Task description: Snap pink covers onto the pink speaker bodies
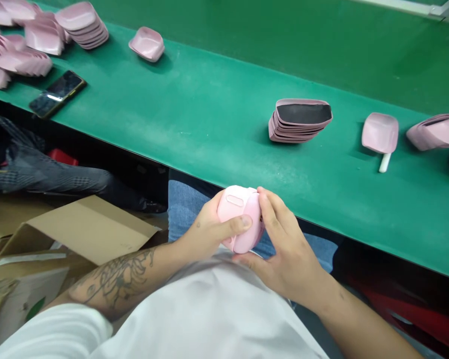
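Observation:
Just in front of my body, below the bench edge, I hold a rounded pink plastic case (235,199) with a raised oval outline on its face. My left hand (220,227) wraps round its left side, the thumb lying across the front. Against its right edge press the fingers and thumb of my right hand (284,244). A small dark or brassy spot shows by the right fingertips, too small to make out. Beyond my hands, a stack of pink shells with dark lining (301,119) sits on the green bench (209,124).
Several piles of pink shells (80,20) fill the far left, near a phone (58,93). One loose pink shell (147,44) lies apart. To the right, another shell (380,132) rests by a white stick (385,163). Open cardboard boxes (93,227) and another person's leg (60,177) are at left.

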`<state>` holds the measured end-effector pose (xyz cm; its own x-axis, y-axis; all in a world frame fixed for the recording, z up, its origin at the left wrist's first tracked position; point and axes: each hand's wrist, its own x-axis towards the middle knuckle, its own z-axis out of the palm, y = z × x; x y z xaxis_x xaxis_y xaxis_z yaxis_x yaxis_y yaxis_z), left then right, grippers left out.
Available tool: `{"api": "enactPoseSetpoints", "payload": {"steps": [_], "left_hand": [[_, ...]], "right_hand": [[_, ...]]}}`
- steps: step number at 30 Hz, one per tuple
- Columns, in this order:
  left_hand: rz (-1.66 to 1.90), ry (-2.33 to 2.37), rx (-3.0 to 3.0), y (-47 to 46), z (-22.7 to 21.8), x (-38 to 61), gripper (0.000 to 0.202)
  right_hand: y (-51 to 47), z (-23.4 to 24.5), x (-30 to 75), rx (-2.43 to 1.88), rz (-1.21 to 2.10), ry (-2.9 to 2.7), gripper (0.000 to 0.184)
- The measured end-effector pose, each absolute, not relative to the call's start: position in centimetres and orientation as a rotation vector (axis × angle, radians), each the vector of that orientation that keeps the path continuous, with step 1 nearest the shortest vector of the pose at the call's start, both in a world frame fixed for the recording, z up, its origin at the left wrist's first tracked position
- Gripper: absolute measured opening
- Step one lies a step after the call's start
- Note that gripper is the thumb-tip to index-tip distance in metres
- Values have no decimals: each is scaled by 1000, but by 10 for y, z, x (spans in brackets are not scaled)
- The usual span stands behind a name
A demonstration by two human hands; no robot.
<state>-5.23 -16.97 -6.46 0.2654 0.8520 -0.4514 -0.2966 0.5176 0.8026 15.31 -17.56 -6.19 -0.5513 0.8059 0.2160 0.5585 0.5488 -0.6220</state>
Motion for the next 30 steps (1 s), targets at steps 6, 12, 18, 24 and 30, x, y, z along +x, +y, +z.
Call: {"api": "enactPoseSetpoints", "payload": {"steps": [6, 12, 18, 24, 30], "left_hand": [[880, 1023, 637, -170, -66, -46, 78], [937, 1045, 697, -173, -65, -44, 79], [854, 1070, 800, -169, -57, -55, 89], [843, 1089, 864, -170, -53, -56, 80], [885, 1089, 933, -172, -50, -56, 76]], "right_hand": [[-174, -57, 153, -1091, 645, -2314, 110], [-171, -62, 155, -1025, 557, -2337, 111], [-171, -65, 155, -871, 324, -2347, 108], [-174, -62, 152, -841, 261, -2379, 104], [-173, -57, 153, -830, 236, -2408, 104]]}}
